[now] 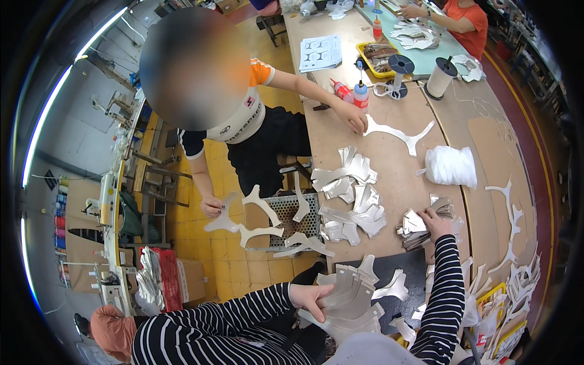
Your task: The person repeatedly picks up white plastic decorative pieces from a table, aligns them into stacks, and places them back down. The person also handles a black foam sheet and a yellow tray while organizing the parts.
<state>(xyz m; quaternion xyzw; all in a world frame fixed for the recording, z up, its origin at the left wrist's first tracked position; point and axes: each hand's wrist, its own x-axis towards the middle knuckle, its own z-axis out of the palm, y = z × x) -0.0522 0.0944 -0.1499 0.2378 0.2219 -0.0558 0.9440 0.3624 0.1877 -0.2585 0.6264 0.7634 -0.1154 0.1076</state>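
Bottom centre: left hand (309, 298) clamped on fanned pale pieces (348, 291). Centre right: right hand (438, 224) touching stack (413, 225), grip unclear.

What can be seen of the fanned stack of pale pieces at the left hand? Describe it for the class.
The fanned stack has many thin, flat, pale grey-beige pieces, overlapping in curved layers, smooth and slightly shiny, perhaps leather-like. The left hand holds its left edge, thumb on top. It covers part of a dark mat; contact beneath is hidden.
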